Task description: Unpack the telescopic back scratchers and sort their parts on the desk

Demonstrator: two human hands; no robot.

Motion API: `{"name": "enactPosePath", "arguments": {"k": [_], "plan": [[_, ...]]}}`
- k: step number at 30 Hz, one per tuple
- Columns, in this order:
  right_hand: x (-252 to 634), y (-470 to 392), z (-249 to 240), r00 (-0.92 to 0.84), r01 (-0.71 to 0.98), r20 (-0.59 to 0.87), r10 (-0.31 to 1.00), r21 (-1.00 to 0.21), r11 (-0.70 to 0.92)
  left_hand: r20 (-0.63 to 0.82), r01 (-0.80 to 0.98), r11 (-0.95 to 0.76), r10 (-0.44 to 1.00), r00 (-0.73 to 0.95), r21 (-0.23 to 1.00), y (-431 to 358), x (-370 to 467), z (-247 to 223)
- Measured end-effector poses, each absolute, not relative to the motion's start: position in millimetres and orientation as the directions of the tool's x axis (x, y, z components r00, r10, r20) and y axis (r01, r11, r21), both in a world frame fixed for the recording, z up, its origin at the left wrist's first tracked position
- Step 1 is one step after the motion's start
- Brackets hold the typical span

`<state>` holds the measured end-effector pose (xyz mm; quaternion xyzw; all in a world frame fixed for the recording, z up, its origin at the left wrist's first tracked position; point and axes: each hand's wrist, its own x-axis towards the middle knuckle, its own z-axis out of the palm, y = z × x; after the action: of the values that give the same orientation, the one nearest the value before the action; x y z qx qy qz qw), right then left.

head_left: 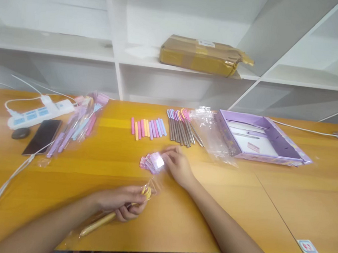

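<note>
My left hand [129, 205] is closed around a yellow stick [98, 224] in a clear plastic sleeve. Its curved yellow end [147, 192] pokes out past my fingers, and the sleeve's clear end reaches beyond it. At a small fanned pile of pink and purple printed cards [148, 163], my right hand [177, 163] has its fingertips pinched at the edge of the shiny top card [157, 160]. Behind the pile lies a row of short pink, yellow, purple and blue sticks [147, 128]. Beside them are several metal rods [182, 132] with curved coloured ends.
At right sits a purple open box [241, 154] holding a few rods, beside clear plastic bags [213, 135]. Bagged coloured sticks [76, 127], a phone [41, 137] and a power strip [42, 114] with cables lie left. A taped carton [199, 57] rests on the shelf.
</note>
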<state>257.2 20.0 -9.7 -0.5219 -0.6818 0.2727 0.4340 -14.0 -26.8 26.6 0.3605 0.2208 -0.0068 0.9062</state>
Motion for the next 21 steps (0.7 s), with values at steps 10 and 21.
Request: {"name": "enactPosePath", "arguments": {"k": [10, 21], "plan": [[242.1, -13.3, 23.4, -0.586, 0.068, 0.092, 0.805, -0.984, 0.163, -0.326, 0.046, 0.785, 0.204, 0.923, 0.618, -22.4, -18.6, 39.1], [254.8, -16.3, 43.1, 0.394, 0.223, 0.388, 0.833, -0.920, 0.322, -0.354, 0.175, 0.618, 0.179, 0.918, 0.767, -23.8, -19.1, 14.3]]}}
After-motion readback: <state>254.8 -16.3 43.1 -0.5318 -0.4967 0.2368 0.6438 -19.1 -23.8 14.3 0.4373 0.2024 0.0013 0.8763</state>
